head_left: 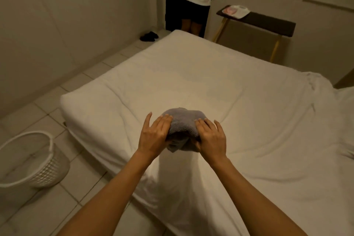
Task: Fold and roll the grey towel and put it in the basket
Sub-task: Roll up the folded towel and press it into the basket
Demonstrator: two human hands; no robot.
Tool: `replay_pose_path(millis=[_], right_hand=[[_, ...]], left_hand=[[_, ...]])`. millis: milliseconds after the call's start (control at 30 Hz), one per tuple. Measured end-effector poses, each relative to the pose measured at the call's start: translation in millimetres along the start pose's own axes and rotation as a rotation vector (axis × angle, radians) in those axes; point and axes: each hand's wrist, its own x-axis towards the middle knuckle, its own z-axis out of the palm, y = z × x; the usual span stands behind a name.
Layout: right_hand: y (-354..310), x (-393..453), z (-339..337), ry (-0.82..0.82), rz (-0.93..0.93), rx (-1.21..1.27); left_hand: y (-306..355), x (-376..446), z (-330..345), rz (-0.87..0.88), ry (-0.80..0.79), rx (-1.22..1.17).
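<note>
Both hands, left hand point(154, 133) and right hand point(210, 137), grip the rolled grey towel point(183, 124) above the bed point(249, 101); thumbs hidden beneath; basket point(28, 161) cut off at left.

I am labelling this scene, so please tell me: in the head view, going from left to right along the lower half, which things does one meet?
Basket → left hand → grey towel → right hand, the last three above the white bed.
</note>
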Motion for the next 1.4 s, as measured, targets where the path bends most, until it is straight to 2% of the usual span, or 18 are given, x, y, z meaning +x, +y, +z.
replay_pose_path(millis=[300,600,733,967,1400], right_hand=[[-140.4,64.3,22.6,-0.049,-0.151,0.146],[-316.5,103.7,66.4,-0.126,-0.275,0.22],[-382.0,129.1,78.4,-0.232,-0.346,0.257],[-477.3,189.0,106.4,-0.423,-0.458,0.32],[-624.3,252.2,195.6,-0.49,-0.569,0.43]], left_hand=[[-124.0,-57.2,-54.3,-0.231,-0.074,-0.108],[-267.7,-146.6,-103.5,-0.373,-0.13,-0.026],[-330.3,-173.8,-126.3,-0.468,-0.214,-0.002],[-429.0,-200.5,-152.5,-0.68,-0.29,-0.079],[-565.7,-242.2,-160.6,-0.904,-0.312,0.016]])
